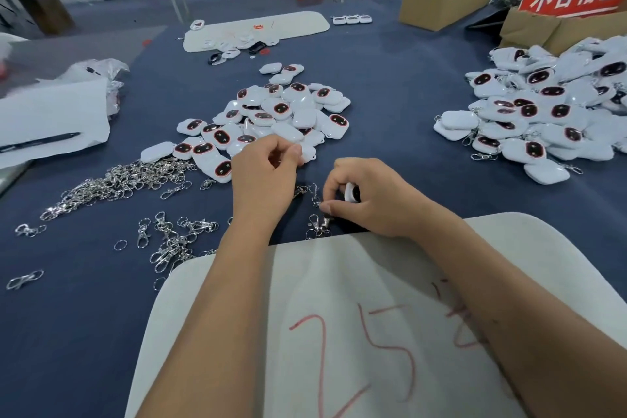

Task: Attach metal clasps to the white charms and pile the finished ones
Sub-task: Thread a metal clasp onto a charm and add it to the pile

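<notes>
Charm [351, 192] held in right hand [366, 197].

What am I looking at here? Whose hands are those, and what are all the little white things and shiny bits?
There is no machine here. A person wears a camera on their head, so this one picture looks down at their own two hands over a blue table.

The left hand pinches a white charm at the edge of the middle heap, charms waiting for clasps. The right hand holds another charm, and its fingertips pinch a metal clasp.

Left of the hands lie loose silver clasps. On the right is a bigger pile of charms with clasps showing at its edges, so probably the finished ones. The arms rest on a white board with red writing.
</notes>
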Motion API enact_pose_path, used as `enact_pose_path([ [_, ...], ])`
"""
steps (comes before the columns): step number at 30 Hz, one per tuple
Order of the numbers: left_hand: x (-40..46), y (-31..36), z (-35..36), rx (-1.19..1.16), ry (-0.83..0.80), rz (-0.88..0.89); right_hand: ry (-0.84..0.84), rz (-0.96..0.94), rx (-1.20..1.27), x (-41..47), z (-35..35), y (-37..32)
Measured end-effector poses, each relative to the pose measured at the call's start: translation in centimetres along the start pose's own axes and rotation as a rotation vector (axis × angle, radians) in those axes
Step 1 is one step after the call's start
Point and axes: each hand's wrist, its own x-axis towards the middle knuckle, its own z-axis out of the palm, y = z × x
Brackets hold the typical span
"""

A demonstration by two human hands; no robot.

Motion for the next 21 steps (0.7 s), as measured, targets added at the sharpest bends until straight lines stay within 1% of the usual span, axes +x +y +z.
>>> enact_pose_path([
  [2,0.02,0.07,-0.02,-0.016,0.012,-0.010,0.015,-0.023,-0.012,-0.02,0.11,-0.17],
  [4,0.03,0.14,0.01,-0.024,0.022,-0.016,-0.018,-0.049,-0.079,0.01,0.27,-0.32],
  [6,0.03,0.22,0.09,-0.026,0.032,-0.009,-0.013,-0.060,-0.133,0.15,0.45,-0.37],
  [8,-0.01,0.33,0.19,-0.032,0.047,0.011,0.040,-0.055,-0.123,0.26,0.64,-0.26],
  [12,-0.17,0.55,0.41,-0.024,0.105,0.074,0.162,-0.006,-0.216,0.18,0.70,0.22],
  [13,-0.20,0.62,0.49,-0.022,0.117,0.084,0.147,0.003,-0.237,0.18,0.66,0.17],
  [16,-0.22,0.73,0.67,-0.018,0.129,0.098,0.032,-0.013,-0.355,0.42,0.88,-0.15],
  [18,-0.23,0.73,0.74,-0.008,0.122,0.100,0.029,-0.017,-0.320,0.44,0.81,-0.38],
  [21,-0.21,0.73,0.85,0.013,0.077,0.106,0.105,-0.060,-0.239,0.21,0.66,-0.40],
])
